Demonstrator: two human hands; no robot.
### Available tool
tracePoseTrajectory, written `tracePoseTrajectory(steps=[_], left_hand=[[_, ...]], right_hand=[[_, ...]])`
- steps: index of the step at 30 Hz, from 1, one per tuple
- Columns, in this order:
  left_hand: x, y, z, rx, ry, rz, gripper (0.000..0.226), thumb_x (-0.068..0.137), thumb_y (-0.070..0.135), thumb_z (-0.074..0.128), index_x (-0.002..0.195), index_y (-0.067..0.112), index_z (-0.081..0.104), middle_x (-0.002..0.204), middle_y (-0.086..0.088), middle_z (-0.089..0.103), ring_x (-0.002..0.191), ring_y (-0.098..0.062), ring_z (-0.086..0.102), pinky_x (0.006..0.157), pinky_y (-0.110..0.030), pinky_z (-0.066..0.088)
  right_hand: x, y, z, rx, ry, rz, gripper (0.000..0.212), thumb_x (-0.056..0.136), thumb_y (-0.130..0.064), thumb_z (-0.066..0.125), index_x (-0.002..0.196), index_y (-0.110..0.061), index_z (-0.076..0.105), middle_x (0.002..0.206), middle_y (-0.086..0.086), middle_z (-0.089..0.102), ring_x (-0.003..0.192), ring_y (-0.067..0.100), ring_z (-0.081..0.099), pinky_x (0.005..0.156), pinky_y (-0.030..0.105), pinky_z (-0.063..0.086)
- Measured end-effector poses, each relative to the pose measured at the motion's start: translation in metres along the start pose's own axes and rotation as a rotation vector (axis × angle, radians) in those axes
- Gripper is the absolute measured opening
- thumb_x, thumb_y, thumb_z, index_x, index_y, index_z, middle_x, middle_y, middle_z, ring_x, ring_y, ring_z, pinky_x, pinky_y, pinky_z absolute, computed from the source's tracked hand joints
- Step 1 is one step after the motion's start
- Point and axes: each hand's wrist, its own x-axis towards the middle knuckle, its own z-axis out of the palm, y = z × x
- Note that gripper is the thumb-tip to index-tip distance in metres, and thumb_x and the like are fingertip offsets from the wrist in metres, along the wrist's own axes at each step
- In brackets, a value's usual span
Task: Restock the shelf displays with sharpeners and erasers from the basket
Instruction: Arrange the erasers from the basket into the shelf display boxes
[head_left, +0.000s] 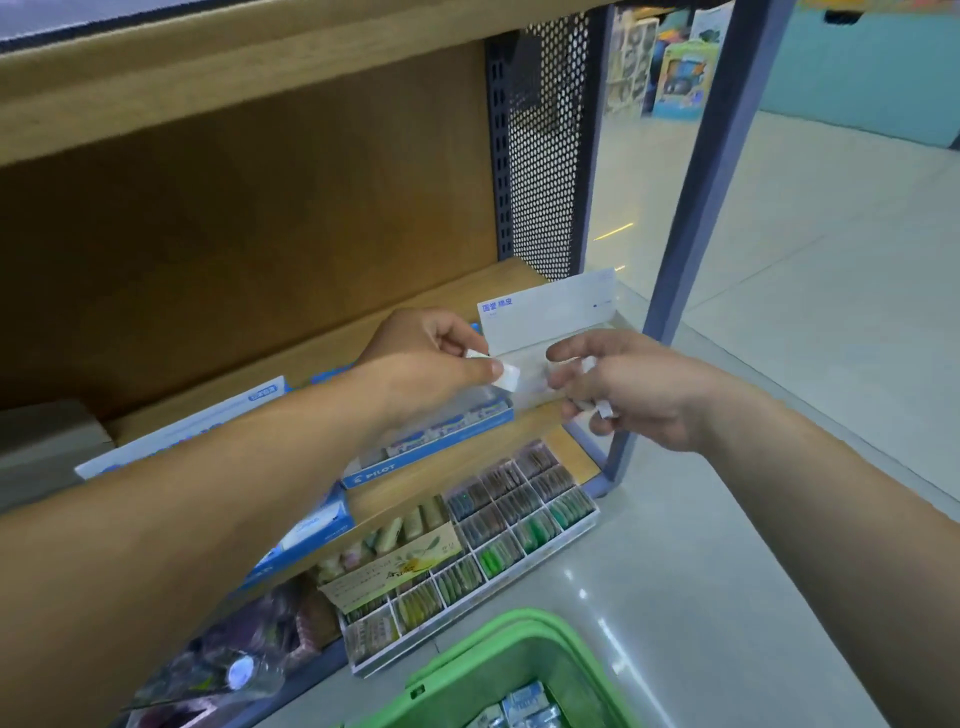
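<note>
My left hand (431, 358) pinches small white erasers (506, 375) between thumb and fingers, just left of a white display box (545, 312) with blue print on the wooden shelf (457, 457). Close to the right, my right hand (628, 384) grips more white erasers (602, 410) in curled fingers, in front of the same box. A blue and white Pilot display box (415, 457) lies under my left wrist. The green basket (467, 670) stands on the floor at the bottom, with blue and white packets (524, 706) inside.
On the lower shelf sits a white divided tray (498, 530) of several coloured items, beside a beige carton (395, 566). A grey-blue upright post (691, 208) and a perforated metal panel (545, 156) bound the shelf on the right. Pale tiled floor (779, 364) spreads beyond.
</note>
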Motion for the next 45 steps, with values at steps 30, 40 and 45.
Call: tracePoseTrajectory(steps=[30,40,45], left_hand=[[0.053,-0.002,0.046,0.419,-0.164,0.022,0.012,0.094,0.024,0.072,0.105,0.024,0.077,0.101,0.011,0.071,0.097,-0.010,0.065,0.088,-0.026,0.051],[0.029,0.004,0.045,0.284,-0.148,0.160,0.028,0.092,0.019,0.069,0.119,0.027,0.069,0.107,0.014,0.067,0.084,-0.011,0.067,0.073,-0.018,0.053],[0.017,0.015,0.048,0.047,-0.242,0.242,0.024,0.083,0.019,0.082,0.105,0.020,0.074,0.096,-0.007,0.075,0.071,-0.007,0.064,0.071,-0.034,0.059]], right_hand=[[0.008,0.037,-0.026,0.312,0.329,-0.024,0.031,0.078,-0.002,0.086,0.105,-0.004,0.071,0.077,0.011,0.073,0.050,0.019,0.059,0.044,0.025,0.044],[0.003,0.021,-0.016,0.263,0.229,-0.046,0.029,0.081,-0.010,0.085,0.106,-0.003,0.071,0.089,0.015,0.078,0.055,0.024,0.064,0.042,0.026,0.037],[0.001,0.016,-0.011,0.274,0.133,-0.061,0.035,0.081,-0.013,0.085,0.110,0.001,0.071,0.095,0.021,0.077,0.056,0.024,0.063,0.044,0.025,0.035]])
